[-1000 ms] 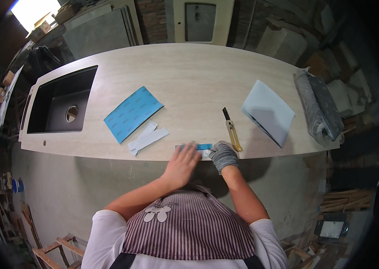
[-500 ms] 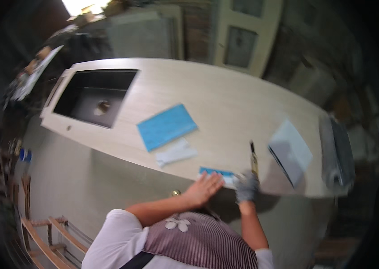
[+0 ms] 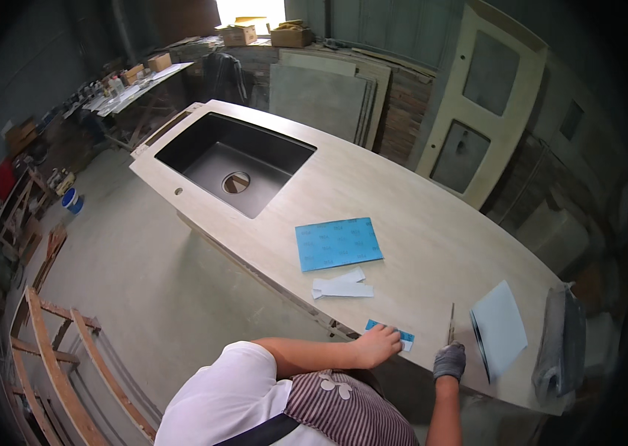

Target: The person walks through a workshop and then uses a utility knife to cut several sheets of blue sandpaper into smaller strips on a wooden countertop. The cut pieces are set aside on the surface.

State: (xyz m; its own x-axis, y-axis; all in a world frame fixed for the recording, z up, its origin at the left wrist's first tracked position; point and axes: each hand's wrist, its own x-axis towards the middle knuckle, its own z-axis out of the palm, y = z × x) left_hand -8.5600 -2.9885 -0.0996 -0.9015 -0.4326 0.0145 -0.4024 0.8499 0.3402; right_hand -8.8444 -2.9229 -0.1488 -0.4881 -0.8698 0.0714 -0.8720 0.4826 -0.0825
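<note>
My bare left hand (image 3: 379, 346) rests at the near edge of the pale countertop (image 3: 410, 215), its fingers curled over a small blue and white paper strip (image 3: 406, 337). In a grey glove, my right hand (image 3: 450, 361) is closed round a slim, pointed tool (image 3: 451, 324) that points away from me; its exact kind is too small to tell. Farther in lies a blue printed paper sheet (image 3: 339, 245), with white paper strips (image 3: 344, 285) just below it. Right of the gloved hand are pale sheets (image 3: 500, 327), apparently folded or stacked.
A dark sink (image 3: 254, 163) with a round drain hole is set into the countertop's far left. At the right end lies a grey wrapped bundle (image 3: 561, 338). Wooden frames (image 3: 69, 372) stand at lower left, a blue bucket (image 3: 72, 201) behind. Slabs (image 3: 314, 100) lean at the back.
The view has shifted, so the countertop appears lower and farther right. My left hand's fingers, flat over the strip before, are now curled on it. My right hand has moved away from the strip.
</note>
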